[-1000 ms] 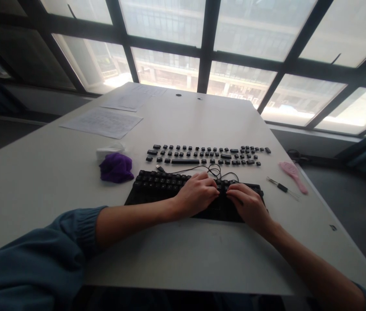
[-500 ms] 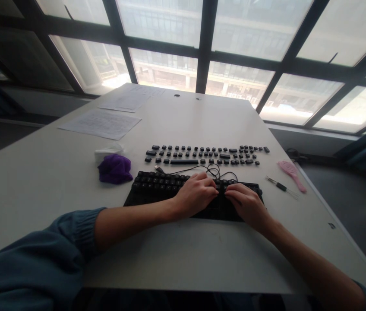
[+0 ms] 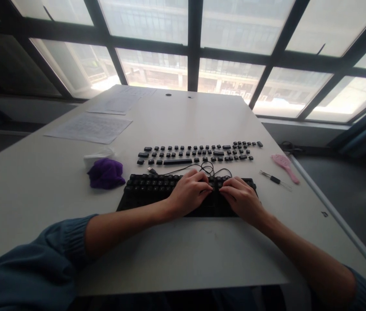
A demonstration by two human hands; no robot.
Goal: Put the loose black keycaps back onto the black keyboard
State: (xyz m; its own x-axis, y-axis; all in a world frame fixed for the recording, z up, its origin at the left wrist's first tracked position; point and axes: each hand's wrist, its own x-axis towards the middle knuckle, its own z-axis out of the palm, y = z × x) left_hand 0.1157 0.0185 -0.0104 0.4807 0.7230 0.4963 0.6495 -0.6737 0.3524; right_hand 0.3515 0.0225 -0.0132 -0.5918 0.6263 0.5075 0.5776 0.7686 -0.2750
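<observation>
So, head view: both hands are down on a black keyboard (image 3: 152, 192) sitting near the front edge of a white table (image 3: 202, 116). Left hand (image 3: 191, 192) rests palm-down over the middle of the board with fingers curled onto the keys, and right hand (image 3: 241, 198) does the same on the right part, fingertips nearly meeting the left's. Neither hand is grasping anything that I can make out; the fingers just press on the key area. Just behind the board its thin black cable (image 3: 213, 167) loops, and past that, rows of loose black keycaps (image 3: 196, 153) are laid out. A purple cloth (image 3: 105, 173) sits left of the board, a wire tool (image 3: 275, 179) and pink brush (image 3: 285, 166) to the right. Printed papers (image 3: 89, 128) lie farther back left; their text is too small to read, and no brand shows anywhere.
</observation>
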